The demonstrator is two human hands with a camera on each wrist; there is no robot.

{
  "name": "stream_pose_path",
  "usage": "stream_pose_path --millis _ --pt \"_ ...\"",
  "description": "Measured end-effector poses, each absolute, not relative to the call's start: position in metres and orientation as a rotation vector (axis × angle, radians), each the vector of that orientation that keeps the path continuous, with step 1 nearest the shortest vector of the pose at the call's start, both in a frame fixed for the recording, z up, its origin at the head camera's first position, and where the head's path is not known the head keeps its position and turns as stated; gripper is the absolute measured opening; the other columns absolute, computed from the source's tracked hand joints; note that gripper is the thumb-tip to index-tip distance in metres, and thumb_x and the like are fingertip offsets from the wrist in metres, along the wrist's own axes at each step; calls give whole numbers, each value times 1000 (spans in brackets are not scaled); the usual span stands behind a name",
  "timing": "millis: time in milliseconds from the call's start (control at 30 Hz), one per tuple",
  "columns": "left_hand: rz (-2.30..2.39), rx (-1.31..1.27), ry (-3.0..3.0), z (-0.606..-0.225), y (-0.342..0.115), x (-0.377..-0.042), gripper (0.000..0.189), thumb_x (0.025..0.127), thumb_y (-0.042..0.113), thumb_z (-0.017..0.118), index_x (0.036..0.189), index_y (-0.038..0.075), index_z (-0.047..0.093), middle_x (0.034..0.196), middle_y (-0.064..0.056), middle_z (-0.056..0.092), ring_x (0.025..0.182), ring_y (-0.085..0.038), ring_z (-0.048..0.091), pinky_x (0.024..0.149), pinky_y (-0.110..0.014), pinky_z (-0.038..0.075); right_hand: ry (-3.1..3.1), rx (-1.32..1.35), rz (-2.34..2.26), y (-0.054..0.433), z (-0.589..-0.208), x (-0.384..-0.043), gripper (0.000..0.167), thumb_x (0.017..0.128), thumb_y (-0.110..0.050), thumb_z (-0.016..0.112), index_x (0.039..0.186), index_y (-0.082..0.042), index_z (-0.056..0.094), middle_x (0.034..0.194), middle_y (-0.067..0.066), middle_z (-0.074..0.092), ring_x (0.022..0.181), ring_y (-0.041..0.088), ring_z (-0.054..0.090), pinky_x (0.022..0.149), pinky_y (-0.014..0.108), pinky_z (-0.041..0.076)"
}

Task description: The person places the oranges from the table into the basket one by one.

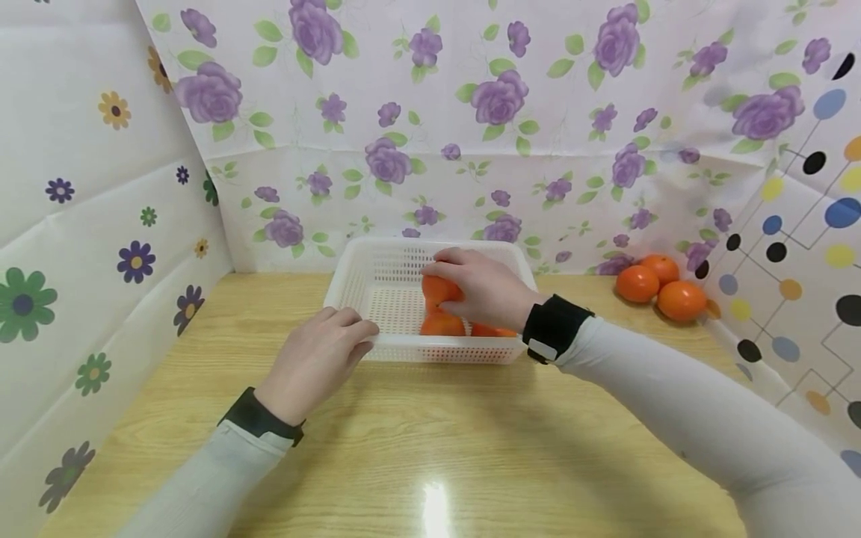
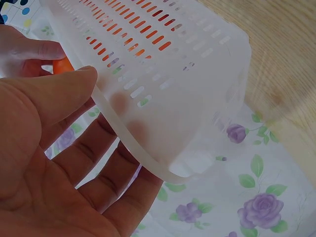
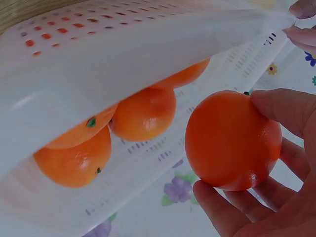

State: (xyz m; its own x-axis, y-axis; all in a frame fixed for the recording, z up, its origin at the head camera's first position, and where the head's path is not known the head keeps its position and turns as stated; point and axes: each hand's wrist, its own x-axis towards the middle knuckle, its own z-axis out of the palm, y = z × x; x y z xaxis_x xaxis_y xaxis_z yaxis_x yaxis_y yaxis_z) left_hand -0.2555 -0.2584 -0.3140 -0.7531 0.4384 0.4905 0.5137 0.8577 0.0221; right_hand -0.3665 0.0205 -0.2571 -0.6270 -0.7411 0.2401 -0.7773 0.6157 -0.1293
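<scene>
Placement of round fruit at a perforated basket; clock positions centre on the basket, with twelve o'clock farthest from you. The white basket (image 1: 403, 341) stands on the tabletop (image 1: 417, 418) directly ahead of you. Your left hand (image 1: 319, 359), at eight o'clock, is partly curled over the near corner: the left wrist view shows the thumb on the outer face of the rim and fingertips showing through the wall from the inner side. Your right hand (image 1: 484, 284), reaching in from four o'clock, is curled only as far as the fruit's girth allows and grips the held fruit (image 3: 232, 143), its thumb beside the stem end. That fruit is over the basket, just right of centre; in the right wrist view it appears apart from the basket fruits (image 3: 145, 116), which are gathered between four and six o'clock. Three loose fruits (image 1: 681, 300) sit together on the tabletop, well outside at three o'clock. Whether the held fruit is bound in or out cannot be told. For good execution, brace the rim lightly with your left hand so that the basket does not slide. If lowering, favour the bare basket floor toward nine o'clock, and release only once the fruit is supported; a drop could set its neighbours rolling.
</scene>
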Motion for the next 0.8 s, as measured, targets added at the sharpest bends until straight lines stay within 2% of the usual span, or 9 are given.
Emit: stream_pose_path --millis 200,467,800 --pt "-208 -693 -2571 -314 -258 -256 23 93 12 92 114 14 83 106 -5 76 91 -27 66 77 -40 61 -2741 1285 318 2 -260 -369 56 99 -18 85 152 -16 67 154 13 58 129 32 60 107 43 56" --pt "-207 -690 -2550 -314 -258 -254 25 90 10 94 112 12 83 103 -5 75 87 -26 66 73 -38 60 -2770 1365 252 -22 -263 -366 55 100 -18 84 153 -16 66 153 14 59 129 33 63 106 43 56" --pt "-198 -691 -2572 -314 -257 -256 24 92 11 93 113 13 83 103 -5 75 88 -26 66 74 -38 60 -2833 1391 247 -34 -269 -371 55 101 -22 83 153 -18 65 149 10 60 123 27 62 103 38 56"
